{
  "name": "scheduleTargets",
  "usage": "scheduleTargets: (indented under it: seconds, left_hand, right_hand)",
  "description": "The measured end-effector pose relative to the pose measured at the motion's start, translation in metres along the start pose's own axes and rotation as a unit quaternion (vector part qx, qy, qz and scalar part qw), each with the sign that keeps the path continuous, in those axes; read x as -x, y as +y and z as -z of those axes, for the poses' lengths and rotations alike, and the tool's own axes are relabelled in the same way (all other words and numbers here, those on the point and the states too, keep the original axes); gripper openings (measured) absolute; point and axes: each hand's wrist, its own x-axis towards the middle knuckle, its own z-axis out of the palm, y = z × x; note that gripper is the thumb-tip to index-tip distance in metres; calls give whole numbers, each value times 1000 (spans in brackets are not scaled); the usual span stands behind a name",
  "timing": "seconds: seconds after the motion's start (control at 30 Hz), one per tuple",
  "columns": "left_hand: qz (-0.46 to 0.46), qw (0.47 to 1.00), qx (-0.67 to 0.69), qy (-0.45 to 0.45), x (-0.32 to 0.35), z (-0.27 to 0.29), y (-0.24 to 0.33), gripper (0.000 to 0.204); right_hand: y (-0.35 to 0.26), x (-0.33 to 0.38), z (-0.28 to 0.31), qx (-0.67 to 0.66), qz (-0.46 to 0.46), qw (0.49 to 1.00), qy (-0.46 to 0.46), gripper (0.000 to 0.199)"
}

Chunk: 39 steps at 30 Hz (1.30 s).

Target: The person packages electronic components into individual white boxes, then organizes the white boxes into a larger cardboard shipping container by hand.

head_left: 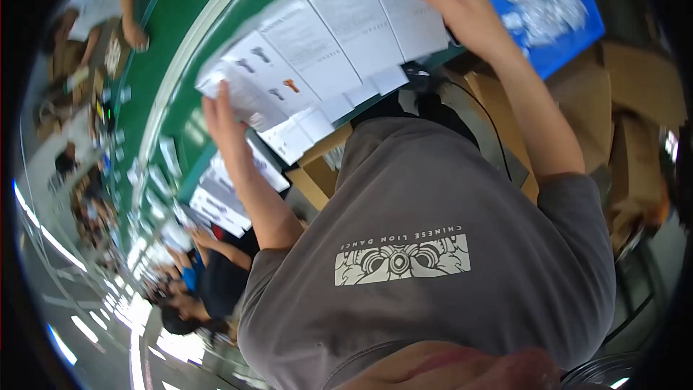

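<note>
A row of white printed boxes [307,47] lies side by side at the green table's near edge, their faces carrying dark text and small pictures of tools, one orange. At the left end of this row, my left hand [225,119] is closed against the outermost box, its fingertips at the corner. My right hand [469,11] grips the right end, one digit lying on the top of the last box and others by its far edge. The undersides of both hands are hidden.
A blue bin [588,11] of clear plastic-wrapped pieces stands right of my right hand. Cardboard boxes [577,101] crowd the right side. More white boxes [220,198] lie on the green table [191,94] at left. Other people work along it.
</note>
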Motion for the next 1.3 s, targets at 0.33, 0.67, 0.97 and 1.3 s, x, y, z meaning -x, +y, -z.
scheduleTargets:
  seconds: [0.33,0.67,0.97,1.3]
  left_hand:
    - [-322,876,254,-254,111,-192,264,49]
    - [-437,688,149,-561,384,-397,326,47]
    - [-412,697,4,-586,429,-534,193,61]
    - [-325,725,3,-607,419,-562,156,72]
  right_hand:
    - [1,220,228,-68,64,849,520,50]
    - [205,476,294,-85,-119,560,815,62]
    - [373,497,254,-256,-224,537,772,56]
    - [439,462,231,-361,-229,558,712,70]
